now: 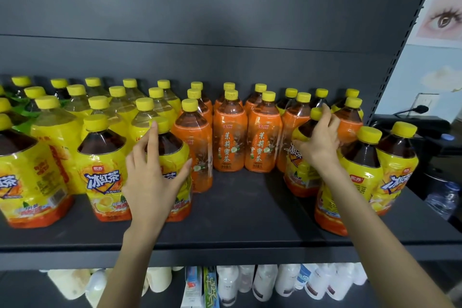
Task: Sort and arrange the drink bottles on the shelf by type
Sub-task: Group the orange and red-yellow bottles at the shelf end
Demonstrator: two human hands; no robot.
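Observation:
A dark shelf [237, 210] carries rows of yellow-capped drink bottles. Yellow-label iced tea bottles [102, 175] stand at the front left, pale yellow bottles [120, 105] behind them, and orange-label jasmine tea bottles [230, 137] in the middle. My left hand [152, 177] rests fingers spread on the front of one yellow-label iced tea bottle [175, 157], index finger up by its cap. My right hand [318, 137] grips the shoulder of another yellow-label iced tea bottle [300, 170] standing among the orange ones on the right.
Two more yellow-label bottles [362, 170] stand at the front right, near the shelf's end. Bare shelf shows at the front middle. A lower shelf holds white bottles [270, 282] and tubes. A slotted upright [400, 57] bounds the right side, with a desk beyond.

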